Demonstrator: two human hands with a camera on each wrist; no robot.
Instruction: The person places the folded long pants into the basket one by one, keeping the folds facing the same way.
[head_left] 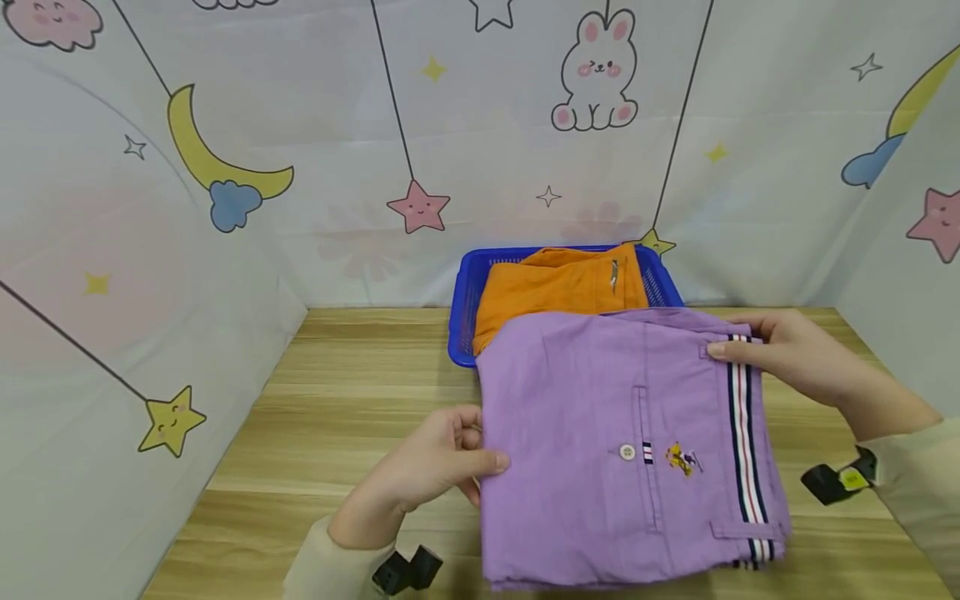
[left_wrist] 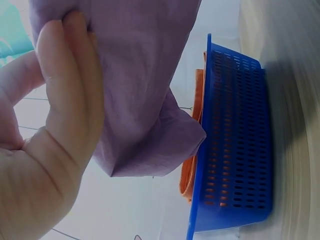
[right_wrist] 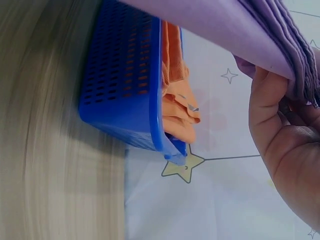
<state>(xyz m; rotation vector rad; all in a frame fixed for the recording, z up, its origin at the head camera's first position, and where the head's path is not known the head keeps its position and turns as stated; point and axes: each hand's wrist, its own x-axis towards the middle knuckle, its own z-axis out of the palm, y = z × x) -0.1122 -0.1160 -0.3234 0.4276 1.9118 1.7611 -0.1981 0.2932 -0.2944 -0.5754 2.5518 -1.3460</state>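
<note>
Folded purple trousers (head_left: 570,450) hang between my two hands, with a button pocket, a small embroidered figure and a striped waistband showing. My left hand (head_left: 435,458) pinches the left edge, thumb on top and fingers underneath. At the upper right corner my right hand (head_left: 795,358) pinches the layers by the waistband. In the right wrist view the right hand (right_wrist: 285,135) grips several stacked purple layers (right_wrist: 295,55). Behind the trousers stands a blue basket (head_left: 465,312) holding folded orange garments (head_left: 562,283); the purple cloth hides its front.
A wood-grain table (head_left: 300,433) lies under everything. White printed cloth (head_left: 330,150) with moons, stars and a rabbit hangs at the back and both sides. In the left wrist view, the perforated side of the basket (left_wrist: 235,135) faces the hand.
</note>
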